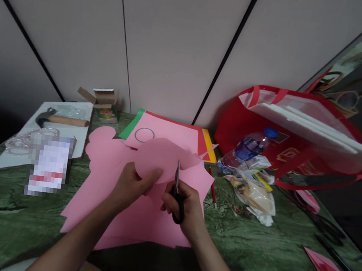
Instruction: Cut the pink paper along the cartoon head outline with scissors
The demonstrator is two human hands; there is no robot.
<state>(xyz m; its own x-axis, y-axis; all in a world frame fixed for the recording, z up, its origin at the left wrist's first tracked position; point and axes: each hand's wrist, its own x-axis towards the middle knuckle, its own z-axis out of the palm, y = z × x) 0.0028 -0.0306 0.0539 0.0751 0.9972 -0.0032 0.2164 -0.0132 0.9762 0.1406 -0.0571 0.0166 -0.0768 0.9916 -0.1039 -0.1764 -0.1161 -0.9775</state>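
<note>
My left hand [138, 183] pinches a rounded piece of pink paper [155, 156] between thumb and fingers, holding it up over the table. In my right hand [185, 204] is a pair of scissors [178, 205] with black handles. Their blades point away from me and meet the right side of the pink paper, where a strip trails off to the right. Beneath both hands lie larger pink sheets [136, 227], some with curved cut edges. Behind them rests a stack of coloured paper with a dark ring [144, 135] on its pink top sheet.
On the left, a hammer [67, 120] and clear tubing [28, 139] lie on a white board [79, 140]. A small opened box [106, 111] stands at the back. To the right are a red pencil [213, 188], a water bottle [248, 150], plastic packaging [255, 197] and a red bag [235, 120].
</note>
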